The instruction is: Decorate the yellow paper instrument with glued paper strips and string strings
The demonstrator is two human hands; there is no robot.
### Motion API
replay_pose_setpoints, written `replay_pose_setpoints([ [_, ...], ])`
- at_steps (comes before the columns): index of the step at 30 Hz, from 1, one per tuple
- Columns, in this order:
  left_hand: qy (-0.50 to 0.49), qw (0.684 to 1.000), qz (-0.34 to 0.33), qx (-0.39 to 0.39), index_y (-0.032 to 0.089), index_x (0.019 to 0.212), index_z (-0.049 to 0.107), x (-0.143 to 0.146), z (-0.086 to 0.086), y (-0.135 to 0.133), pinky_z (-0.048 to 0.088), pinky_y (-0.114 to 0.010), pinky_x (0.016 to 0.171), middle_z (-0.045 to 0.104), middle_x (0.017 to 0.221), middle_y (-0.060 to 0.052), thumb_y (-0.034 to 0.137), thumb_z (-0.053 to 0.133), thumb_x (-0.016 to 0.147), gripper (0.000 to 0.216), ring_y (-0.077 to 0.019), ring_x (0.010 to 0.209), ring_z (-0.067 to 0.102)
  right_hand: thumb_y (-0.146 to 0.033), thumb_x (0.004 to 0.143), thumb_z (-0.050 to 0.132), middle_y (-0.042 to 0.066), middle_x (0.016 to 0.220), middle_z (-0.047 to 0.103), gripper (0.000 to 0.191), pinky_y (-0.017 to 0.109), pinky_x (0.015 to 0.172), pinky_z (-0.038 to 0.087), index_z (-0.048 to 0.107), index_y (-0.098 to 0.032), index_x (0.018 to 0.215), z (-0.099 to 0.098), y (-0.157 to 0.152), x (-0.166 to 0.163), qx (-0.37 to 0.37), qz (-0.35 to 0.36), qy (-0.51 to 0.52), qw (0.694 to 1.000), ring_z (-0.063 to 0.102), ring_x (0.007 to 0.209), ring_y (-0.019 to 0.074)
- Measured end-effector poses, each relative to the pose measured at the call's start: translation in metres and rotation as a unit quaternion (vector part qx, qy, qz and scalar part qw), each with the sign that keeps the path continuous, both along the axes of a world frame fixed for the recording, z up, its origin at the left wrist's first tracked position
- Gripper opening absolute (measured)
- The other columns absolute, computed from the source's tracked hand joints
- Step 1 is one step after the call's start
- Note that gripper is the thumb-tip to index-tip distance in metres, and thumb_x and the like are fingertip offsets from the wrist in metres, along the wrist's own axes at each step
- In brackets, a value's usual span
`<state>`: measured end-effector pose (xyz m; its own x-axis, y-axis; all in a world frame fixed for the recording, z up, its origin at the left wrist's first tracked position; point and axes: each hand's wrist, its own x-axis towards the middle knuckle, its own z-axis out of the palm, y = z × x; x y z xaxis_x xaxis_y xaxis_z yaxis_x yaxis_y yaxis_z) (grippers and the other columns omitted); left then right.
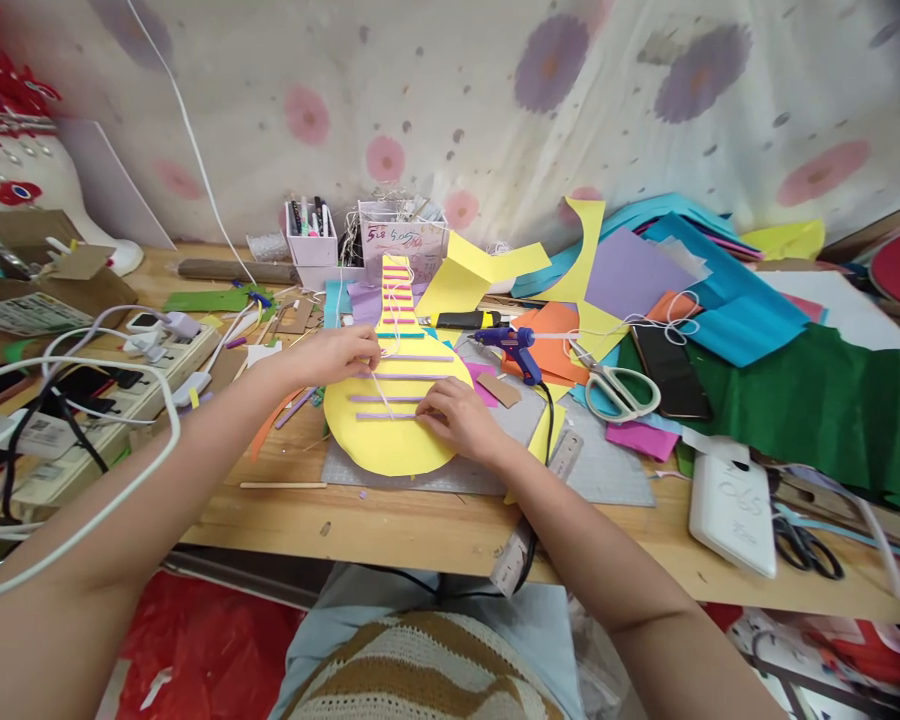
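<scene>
Near the middle of the light wooden table (270,520), a flat yellow guitar-shaped cutout (390,448) is lying with its rounded body toward the person and its pink-striped neck (397,290) pointing away. Its long axis is running almost straight out from the person, while 4 slim purple strips (412,378) are crossing the body sideways. Over those strips, a thin white string (382,393) is slanting from the left hand (349,355) toward the lowest strip, running more along the long axis than across it. The left hand is sitting just left of where neck and body are meeting, its thumb and finger seemingly pinching the string. The right hand (457,412) is resting over the body's right side, fingertips just beside the lowest strip's right end, lying nearer to the string's lower end. From where I'm standing, I cannot tell whether it is gripping anything or only pressing down.

That hand is hiding part of the body's edge, and loops of string are blurring against the neck. Beneath, a grey cutting mat (607,482) is showing, with a blue glue gun (517,343) lying near the cutout. Farther right, pale-handled scissors (607,374) are resting beside a black phone (667,365). Leftward, a whitish power strip (120,428) is disappearing under tangled cables.
</scene>
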<state>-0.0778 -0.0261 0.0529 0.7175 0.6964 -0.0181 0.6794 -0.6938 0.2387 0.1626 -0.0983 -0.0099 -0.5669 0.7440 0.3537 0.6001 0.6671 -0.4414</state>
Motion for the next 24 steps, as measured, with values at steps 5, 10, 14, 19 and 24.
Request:
replay_pose_setpoints([
  [5,-0.057,0.995,0.024,0.076,0.021,0.106,0.056,0.002,0.006,-0.015,0.044,-0.034,0.084,0.050,0.114,-0.007,0.012,0.046,0.074,0.035,-0.0214,0.102,0.052,-0.018,0.082,0.058,0.006,0.082,0.062,0.006,0.032,0.075,0.042,0.063,-0.018,0.078,-0.002,0.000,0.000,0.013,-0.002,0.016,1.000,0.051,0.082,0.0189],
  [10,-0.116,0.988,0.005,0.098,0.018,0.084,0.059,0.000,0.000,-0.044,0.044,-0.032,0.079,0.057,0.091,-0.005,0.020,0.052,0.076,0.011,-0.0182,0.087,0.055,-0.020,0.082,0.058,0.005,0.080,0.062,0.007,0.033,0.075,0.041,0.063,-0.019,0.077,-0.005,0.001,-0.002,0.033,-0.012,0.032,0.999,0.052,0.081,0.0186],
  [14,-0.121,0.991,0.004,0.052,0.019,0.080,0.061,-0.010,-0.023,-0.063,0.044,-0.031,0.073,0.059,0.084,-0.004,0.031,0.056,0.079,0.014,-0.0175,0.081,0.055,-0.022,0.082,0.057,0.005,0.080,0.062,0.008,0.034,0.074,0.041,0.064,-0.019,0.078,-0.006,0.002,-0.006,0.048,-0.014,0.036,0.998,0.053,0.080,0.0187],
  [19,-0.222,0.960,0.154,0.068,0.020,0.082,0.062,-0.016,-0.048,-0.075,0.041,-0.040,0.092,0.055,0.097,-0.006,0.037,0.062,0.074,0.019,-0.0232,0.101,0.051,-0.022,0.082,0.057,0.005,0.079,0.062,0.009,0.034,0.075,0.041,0.064,-0.020,0.076,-0.008,0.000,-0.008,0.048,-0.017,0.053,0.997,0.053,0.081,0.0188],
  [24,-0.448,0.818,0.361,-0.009,0.022,0.103,0.054,-0.008,-0.065,-0.056,0.042,-0.040,0.097,0.052,0.116,-0.008,0.040,0.056,0.078,0.031,-0.0224,0.116,0.047,-0.026,0.080,0.055,0.008,0.099,0.060,0.018,0.039,0.088,0.041,0.062,-0.020,0.095,-0.006,-0.003,-0.003,0.051,-0.095,0.149,0.983,0.051,0.099,0.0227],
])
